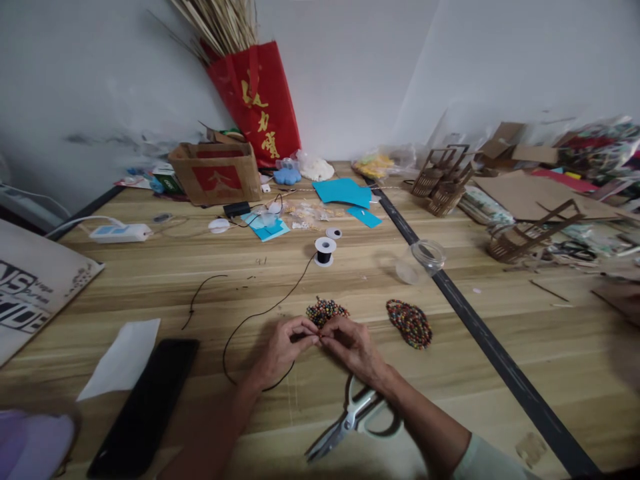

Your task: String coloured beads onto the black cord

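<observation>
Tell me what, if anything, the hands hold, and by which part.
The left hand and right hand pinch something small beside the left bead bundle; what, and by which part, cannot be told.

The brown wood-grained tabletop (165, 267) looks smooth with a soft sheen, the strand of round multicoloured beads (326, 311) smooth and faintly glossy; the pale-handled scissors (350, 420) pair plastic grips (352, 401) with shiny metal blades (327, 441), the white flanged spool (325, 244) looks plastic, and the red cloth bag (277, 100) matt
</observation>
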`<state>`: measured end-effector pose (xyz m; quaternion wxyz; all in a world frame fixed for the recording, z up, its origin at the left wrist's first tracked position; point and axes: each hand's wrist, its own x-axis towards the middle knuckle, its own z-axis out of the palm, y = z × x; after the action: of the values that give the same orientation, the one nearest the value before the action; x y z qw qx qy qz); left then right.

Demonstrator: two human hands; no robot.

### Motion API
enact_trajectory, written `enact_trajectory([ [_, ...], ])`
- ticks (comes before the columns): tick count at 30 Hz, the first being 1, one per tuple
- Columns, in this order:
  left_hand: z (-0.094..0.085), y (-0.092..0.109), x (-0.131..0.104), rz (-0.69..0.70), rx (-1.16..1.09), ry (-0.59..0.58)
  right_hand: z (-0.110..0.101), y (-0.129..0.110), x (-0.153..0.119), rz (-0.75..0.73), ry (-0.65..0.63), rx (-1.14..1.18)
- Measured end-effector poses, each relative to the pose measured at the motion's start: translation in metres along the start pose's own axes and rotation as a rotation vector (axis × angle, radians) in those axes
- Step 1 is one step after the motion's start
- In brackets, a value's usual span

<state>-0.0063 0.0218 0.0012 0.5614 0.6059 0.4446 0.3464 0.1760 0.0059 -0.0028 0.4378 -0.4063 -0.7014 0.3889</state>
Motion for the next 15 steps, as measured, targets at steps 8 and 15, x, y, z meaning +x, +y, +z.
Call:
enact_trajectory([
  [8, -0.002, 0.006, -0.003, 0.065, 0.04, -0.009, -0.004, -0.006, 0.001, -0.062, -0.001, -0.017],
  [15, -0.007, 0.006, -0.002, 0.049, -0.094, 0.039, -0.006, -0.01, 0.0, -0.161, 0.058, -0.01],
])
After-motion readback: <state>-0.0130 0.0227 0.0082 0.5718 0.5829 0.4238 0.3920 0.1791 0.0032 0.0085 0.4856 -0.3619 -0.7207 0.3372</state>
